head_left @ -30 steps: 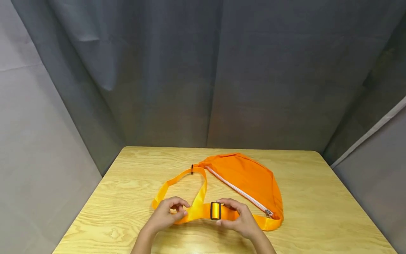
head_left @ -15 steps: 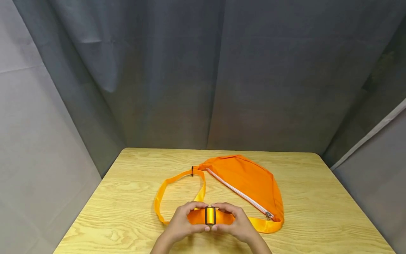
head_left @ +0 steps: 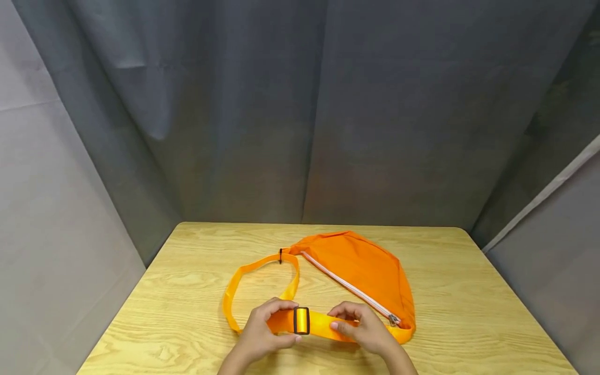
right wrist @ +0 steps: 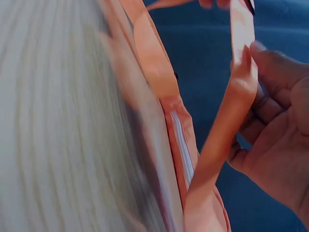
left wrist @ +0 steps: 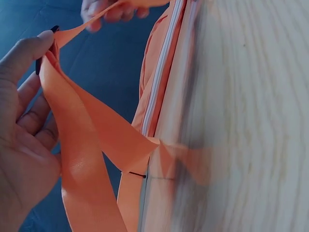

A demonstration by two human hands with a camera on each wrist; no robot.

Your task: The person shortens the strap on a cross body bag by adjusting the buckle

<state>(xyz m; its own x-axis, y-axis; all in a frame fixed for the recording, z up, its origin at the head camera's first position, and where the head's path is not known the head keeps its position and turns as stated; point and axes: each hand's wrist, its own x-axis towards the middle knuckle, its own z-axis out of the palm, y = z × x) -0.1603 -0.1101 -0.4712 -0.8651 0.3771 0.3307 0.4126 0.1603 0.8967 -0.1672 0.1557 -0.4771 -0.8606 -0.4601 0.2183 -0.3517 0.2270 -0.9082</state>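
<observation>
Grips black buckle (head_left: 308,321) in left hand (head_left: 263,329), with thumb and fingers parted just enough to span lower and upper edges. Pinches strap (head_left: 323,325) between thumb and fingertips of right hand (head_left: 367,328), there to right of buckle. Now outward! Curves beyond left hand in strap loop, round to black clip (head_left: 280,255). Lies past right hand, on table (head_left: 469,312): orange bag (head_left: 358,268), with white zipper (head_left: 347,284) along near side. Backed by dark curtain (head_left: 244,130).
</observation>
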